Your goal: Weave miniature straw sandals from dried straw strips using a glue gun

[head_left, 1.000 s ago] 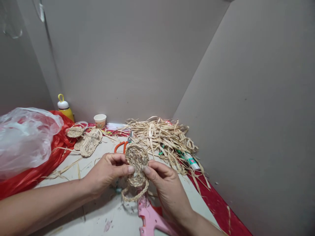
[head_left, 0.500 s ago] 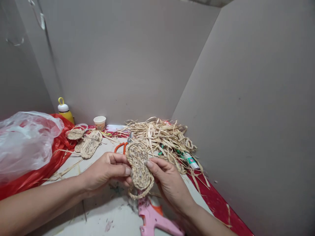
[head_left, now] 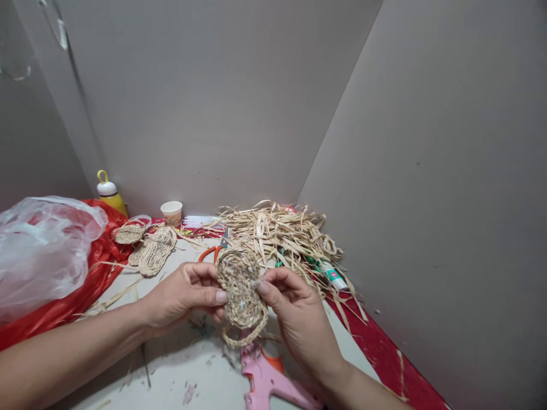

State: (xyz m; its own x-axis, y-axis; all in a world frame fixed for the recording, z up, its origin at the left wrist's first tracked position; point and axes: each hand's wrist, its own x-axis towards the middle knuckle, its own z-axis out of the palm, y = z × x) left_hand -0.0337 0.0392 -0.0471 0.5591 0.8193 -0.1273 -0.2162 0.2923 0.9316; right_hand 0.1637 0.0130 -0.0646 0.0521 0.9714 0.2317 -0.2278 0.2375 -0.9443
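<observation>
Left hand (head_left: 188, 296) pinches the woven straw sole's (head_left: 240, 287) left edge, right hand (head_left: 294, 310) its right, holding it upright above the table (head_left: 171, 370) so its face shows. Pink glue gun (head_left: 267, 384) lies near; loose straw (head_left: 282, 236) piled far right.

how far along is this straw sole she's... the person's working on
Done: the woven oval sole is coiled nearly full, and finished soles lie at the back left. In hand: left hand and right hand pinch its edges. Left: a loose braid loop hangs unattached at the bottom; the pink glue gun lies below, and a straw pile remains.
</observation>
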